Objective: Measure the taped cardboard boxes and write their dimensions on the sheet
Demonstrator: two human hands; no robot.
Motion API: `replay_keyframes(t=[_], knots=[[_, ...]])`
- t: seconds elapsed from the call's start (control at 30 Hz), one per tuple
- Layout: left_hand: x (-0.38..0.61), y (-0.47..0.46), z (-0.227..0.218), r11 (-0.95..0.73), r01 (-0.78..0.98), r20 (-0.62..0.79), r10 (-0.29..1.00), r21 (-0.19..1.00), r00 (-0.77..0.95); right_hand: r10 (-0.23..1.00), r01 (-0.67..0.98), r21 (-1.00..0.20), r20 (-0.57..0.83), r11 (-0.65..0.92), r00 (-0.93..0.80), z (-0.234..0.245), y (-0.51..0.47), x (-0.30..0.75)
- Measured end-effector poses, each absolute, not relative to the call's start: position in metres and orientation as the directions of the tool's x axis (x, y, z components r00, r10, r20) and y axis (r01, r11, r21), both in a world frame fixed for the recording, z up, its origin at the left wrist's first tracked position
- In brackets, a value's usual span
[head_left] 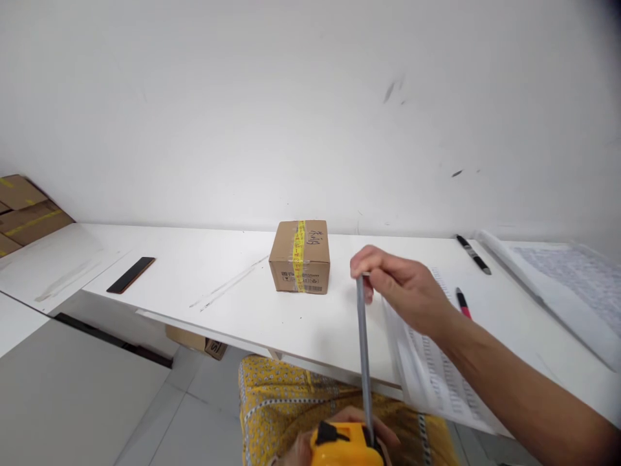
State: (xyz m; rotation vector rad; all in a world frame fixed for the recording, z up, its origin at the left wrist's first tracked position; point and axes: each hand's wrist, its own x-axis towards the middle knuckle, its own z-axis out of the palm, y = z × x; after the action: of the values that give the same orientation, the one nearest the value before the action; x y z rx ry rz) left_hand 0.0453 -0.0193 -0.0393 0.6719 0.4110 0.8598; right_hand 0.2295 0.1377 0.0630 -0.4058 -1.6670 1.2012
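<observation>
My right hand [400, 285] pinches the free end of a grey tape blade [363, 353] over the white table [204, 285], just right of a small cardboard box [301, 257] sealed with yellow tape. The blade runs down to a yellow tape measure case [345, 444] at the bottom edge, which my left hand [303, 448] grips near my lap. Only part of that hand shows. The box stands upright, a short gap from my right fingers.
A printed sheet [436, 375] lies under my right forearm. A red pen [463, 303], a black marker [474, 254] and more printed papers [563, 278] lie at the right. A dark phone [130, 274] lies at the left, flattened cartons [24, 210] beyond it.
</observation>
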Motion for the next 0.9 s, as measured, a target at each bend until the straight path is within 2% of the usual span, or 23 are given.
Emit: replay_keyframes(t=[0.1, 0.2, 0.3, 0.43, 0.63, 0.9], knots=[[0.047, -0.019, -0.027, 0.386, -0.602, -0.013, 0.848, 0.699, 0.529, 0.775, -0.234, -0.902, 0.432, 0.364, -0.461, 0.067, 0.156, 0.23], [0.052, -0.014, -0.011, 0.31, -0.62, -0.055, 0.917, 0.72, 0.394, 0.771, -0.21, -0.92, 0.392, 0.331, -0.502, 0.07, 0.159, 0.221], [0.055, -0.006, 0.006, 0.244, -0.549, -0.112, 0.958, 0.799, 0.263, 0.816, -0.149, -0.917, 0.398, 0.371, -0.42, 0.075, 0.161, 0.21], [0.051, 0.016, 0.032, 0.189, -0.456, -0.134, 0.979, 0.87, 0.152, 0.869, -0.137, -0.933, 0.359, 0.332, -0.341, 0.082, 0.195, 0.193], [0.03, 0.091, 0.067, 0.177, -0.389, -0.139, 0.982, 0.904, 0.125, 0.927, -0.2, -0.962, 0.239, 0.186, -0.288, 0.081, 0.288, 0.156], [0.007, 0.138, 0.077, 0.265, -0.315, -0.232, 0.963, 0.911, 0.139, 0.951, 0.098, -0.974, 0.176, 0.206, -0.254, 0.065, 0.349, 0.129]])
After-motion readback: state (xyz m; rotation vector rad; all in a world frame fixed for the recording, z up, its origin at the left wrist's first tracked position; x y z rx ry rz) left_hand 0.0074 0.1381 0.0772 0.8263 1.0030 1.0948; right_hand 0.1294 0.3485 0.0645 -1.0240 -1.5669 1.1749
